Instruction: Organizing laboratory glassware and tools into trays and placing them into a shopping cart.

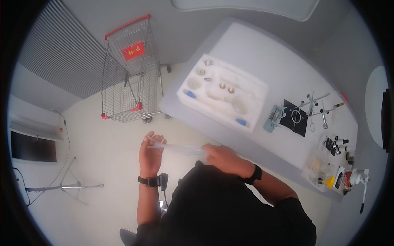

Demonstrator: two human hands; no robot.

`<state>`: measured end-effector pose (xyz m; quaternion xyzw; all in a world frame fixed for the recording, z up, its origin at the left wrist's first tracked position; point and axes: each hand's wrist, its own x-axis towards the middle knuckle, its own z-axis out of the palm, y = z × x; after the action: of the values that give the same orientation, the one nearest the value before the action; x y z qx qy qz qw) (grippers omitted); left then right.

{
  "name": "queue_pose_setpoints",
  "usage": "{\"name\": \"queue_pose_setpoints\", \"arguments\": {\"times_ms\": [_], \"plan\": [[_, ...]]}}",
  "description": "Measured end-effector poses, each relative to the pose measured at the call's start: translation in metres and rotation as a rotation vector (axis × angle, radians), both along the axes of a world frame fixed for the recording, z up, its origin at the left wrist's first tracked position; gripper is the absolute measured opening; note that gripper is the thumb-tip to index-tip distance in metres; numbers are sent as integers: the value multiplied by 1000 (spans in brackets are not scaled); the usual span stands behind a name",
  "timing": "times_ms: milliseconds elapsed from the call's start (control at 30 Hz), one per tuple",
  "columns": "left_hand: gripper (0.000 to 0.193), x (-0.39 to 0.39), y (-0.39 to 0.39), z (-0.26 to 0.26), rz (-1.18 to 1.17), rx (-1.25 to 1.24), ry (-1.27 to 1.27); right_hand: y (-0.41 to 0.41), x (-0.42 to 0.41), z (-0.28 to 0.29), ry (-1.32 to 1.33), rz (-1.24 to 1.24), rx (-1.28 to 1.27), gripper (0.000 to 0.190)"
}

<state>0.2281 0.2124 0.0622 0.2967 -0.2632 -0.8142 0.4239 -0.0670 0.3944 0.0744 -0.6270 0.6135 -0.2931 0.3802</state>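
Note:
A bundle of thin, clear tubes or rods (181, 149) spans the space between my hands, above the floor and in front of my body. At its right end, my right hand (226, 160) grips the bundle with the fingers closed around it. My left hand (151, 155) is turned palm up, and its curled fingers hold the other end, where some strands spread apart. Whether these pieces are glass or plastic cannot be made out. Beyond my hands, a white foam tray (203, 104) with shaped hollows lies on the table, holding two copper-coloured pieces (226, 88) and two blue pieces (190, 94).
The white table (255, 46) has its near edge close to my right forearm. On it stand a teal device (273, 119), lab stand clamps (311, 104), microscope parts (335, 144) and a yellow funnel (329, 182). A shopping cart (132, 89) and tripod (67, 186) occupy the left.

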Motion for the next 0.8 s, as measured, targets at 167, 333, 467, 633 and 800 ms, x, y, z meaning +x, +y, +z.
{"name": "queue_pose_setpoints", "arguments": {"times_ms": [167, 333, 467, 633, 800], "plan": [[77, -44, -9, -1, 100, -392, -862, 15, -79, -30, 112, -1, 153, 33], [96, -151, 22, 42, -659, -1261, -1002, -18, -94, 3, 110, 117, 213, 23], [52, -171, -5, 6, -884, -995, -1017, -36, -112, 14, -27, 47, 18, 25], [27, -172, -50, 16, -998, -1205, -1215, -21, -165, -17, 31, 15, -17, 31], [41, -203, -88, 48, -1268, -1345, -1030, -6, -151, -51, 180, -75, -109, 37]]}}
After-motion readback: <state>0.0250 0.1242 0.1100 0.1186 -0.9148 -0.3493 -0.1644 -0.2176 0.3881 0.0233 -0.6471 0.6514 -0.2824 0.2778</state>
